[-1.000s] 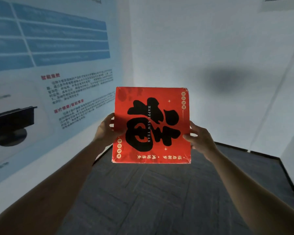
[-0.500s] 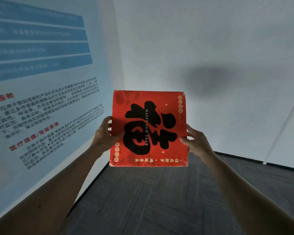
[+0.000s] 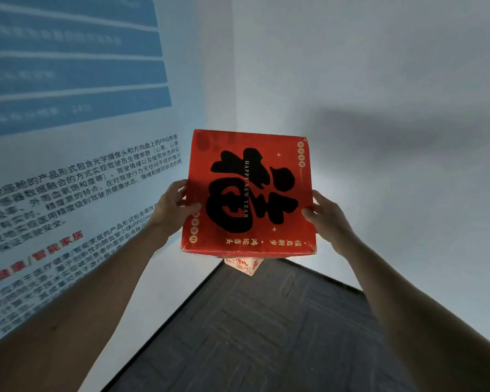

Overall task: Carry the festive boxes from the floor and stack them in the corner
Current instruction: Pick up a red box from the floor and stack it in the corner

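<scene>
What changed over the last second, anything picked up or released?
The view has closed in on the corner: the wall poster looms larger, and a pale printed box now shows below the red box. Nothing let go: left hand and right hand still grip the red box's side edges.

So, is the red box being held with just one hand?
No: the left hand and the right hand each grip one side of the red box.
</scene>
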